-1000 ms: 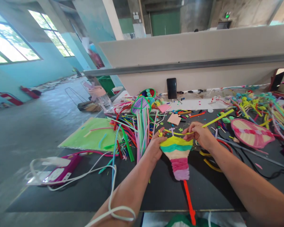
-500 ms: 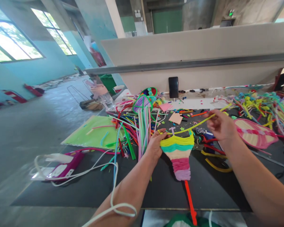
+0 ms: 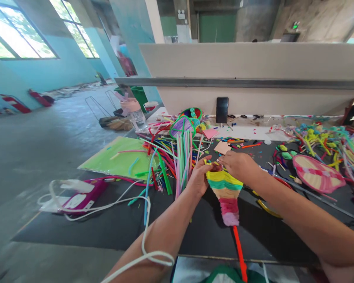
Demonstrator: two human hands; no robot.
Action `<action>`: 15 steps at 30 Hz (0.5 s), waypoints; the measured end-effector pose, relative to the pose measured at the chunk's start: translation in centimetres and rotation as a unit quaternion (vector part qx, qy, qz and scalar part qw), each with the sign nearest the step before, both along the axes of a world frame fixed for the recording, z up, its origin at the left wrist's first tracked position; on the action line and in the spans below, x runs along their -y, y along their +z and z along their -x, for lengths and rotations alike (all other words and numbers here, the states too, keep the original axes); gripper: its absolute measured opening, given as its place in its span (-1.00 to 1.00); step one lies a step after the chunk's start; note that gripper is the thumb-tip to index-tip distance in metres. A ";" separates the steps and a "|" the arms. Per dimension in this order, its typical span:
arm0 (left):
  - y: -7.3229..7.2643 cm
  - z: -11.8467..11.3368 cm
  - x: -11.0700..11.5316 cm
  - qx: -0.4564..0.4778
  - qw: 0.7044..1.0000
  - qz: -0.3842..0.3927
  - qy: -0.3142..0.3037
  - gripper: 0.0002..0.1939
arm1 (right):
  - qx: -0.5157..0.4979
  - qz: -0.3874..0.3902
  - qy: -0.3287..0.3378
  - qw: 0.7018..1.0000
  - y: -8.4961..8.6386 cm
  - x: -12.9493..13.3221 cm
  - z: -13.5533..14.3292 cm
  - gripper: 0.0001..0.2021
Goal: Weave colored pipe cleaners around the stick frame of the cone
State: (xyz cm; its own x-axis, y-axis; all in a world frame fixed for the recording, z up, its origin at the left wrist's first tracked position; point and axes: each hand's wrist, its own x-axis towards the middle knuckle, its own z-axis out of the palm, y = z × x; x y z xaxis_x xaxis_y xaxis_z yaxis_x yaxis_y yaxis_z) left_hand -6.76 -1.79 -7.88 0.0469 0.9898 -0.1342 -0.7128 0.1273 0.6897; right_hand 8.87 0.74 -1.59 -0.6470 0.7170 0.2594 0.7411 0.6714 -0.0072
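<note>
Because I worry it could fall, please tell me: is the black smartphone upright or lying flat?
Upright: the black smartphone stands before the pale partition, with its long sides near vertical.

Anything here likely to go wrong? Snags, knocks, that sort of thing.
1. The white cable crosses the left forearm in this view; pulling back could snag it.
2. The orange-red stem runs past the near edge of the black tabletop, so a bump might twist the striped piece.
3. The right hand hides part of that piece's top edge, so a misalignment there might go unseen.
</note>
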 end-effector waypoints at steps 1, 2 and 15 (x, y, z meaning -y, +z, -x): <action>0.0 0.0 0.0 0.005 1.000 -0.002 0.000 -0.41 | 0.035 0.004 -0.008 0.999 0.0 -0.1 0.6 -0.76; 0.0 0.0 0.0 0.008 1.000 -0.004 0.002 -0.41 | 0.060 0.006 -0.012 0.998 0.0 0.0 1.0 -0.76; -0.2 -0.3 0.5 -0.037 0.997 0.063 -0.023 -0.17 | -0.237 0.037 0.005 0.971 -0.2 -0.5 1.1 -0.77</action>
